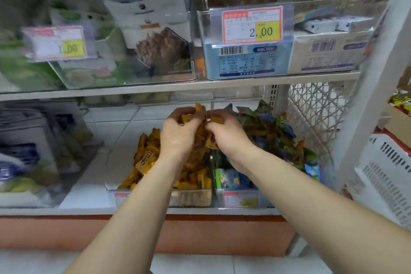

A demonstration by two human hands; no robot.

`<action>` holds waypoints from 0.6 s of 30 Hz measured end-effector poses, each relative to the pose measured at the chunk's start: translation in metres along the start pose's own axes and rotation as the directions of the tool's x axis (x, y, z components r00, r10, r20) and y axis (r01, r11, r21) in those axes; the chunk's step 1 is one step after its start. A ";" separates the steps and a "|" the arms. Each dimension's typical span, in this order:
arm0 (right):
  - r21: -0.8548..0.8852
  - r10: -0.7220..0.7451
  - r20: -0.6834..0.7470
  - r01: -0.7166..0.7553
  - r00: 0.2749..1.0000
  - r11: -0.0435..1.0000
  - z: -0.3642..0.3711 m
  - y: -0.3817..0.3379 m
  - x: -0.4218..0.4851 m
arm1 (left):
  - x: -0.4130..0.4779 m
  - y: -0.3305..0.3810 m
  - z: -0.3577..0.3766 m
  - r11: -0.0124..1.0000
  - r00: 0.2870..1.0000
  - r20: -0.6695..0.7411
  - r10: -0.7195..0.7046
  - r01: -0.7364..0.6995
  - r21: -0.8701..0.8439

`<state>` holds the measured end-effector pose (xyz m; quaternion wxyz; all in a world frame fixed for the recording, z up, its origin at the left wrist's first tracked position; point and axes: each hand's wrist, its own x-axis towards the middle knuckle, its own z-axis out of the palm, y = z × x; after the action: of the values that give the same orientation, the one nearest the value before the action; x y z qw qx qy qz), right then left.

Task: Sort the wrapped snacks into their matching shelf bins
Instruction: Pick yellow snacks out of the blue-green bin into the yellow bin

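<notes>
On the lower shelf a clear bin (191,198) is piled with yellow wrapped snacks (146,158). Right of it a second clear bin (242,200) holds mixed green, blue and orange wrapped snacks (273,131). My left hand (180,133) is raised over the divide between the bins, fingers curled round a bunch of yellow snacks (189,117). My right hand (226,131) is close beside it, fingertips pinching more yellow snacks (216,119). The two hands nearly touch at the fingertips.
The upper shelf (178,85) hangs just above my hands, carrying clear bins with a 2.00 price tag (252,24) and boxed goods. A white lattice side panel (315,107) bounds the right. A white basket (391,176) stands outside it. Blurred packages (26,153) fill the lower left.
</notes>
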<state>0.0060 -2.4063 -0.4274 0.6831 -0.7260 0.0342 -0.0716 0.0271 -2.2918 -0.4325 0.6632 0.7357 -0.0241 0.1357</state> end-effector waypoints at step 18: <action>-0.421 -0.250 0.124 0.279 0.960 0.863 -0.007 0.002 0.039 | 0.030 -0.021 -0.073 0.798 0.954 0.290 0.083 -0.237 0.554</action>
<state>0.0435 -2.4190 -0.4263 0.4883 -0.8597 -0.0728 -0.1313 0.0481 -2.2134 -0.4400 0.3833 0.9095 -0.1276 0.0985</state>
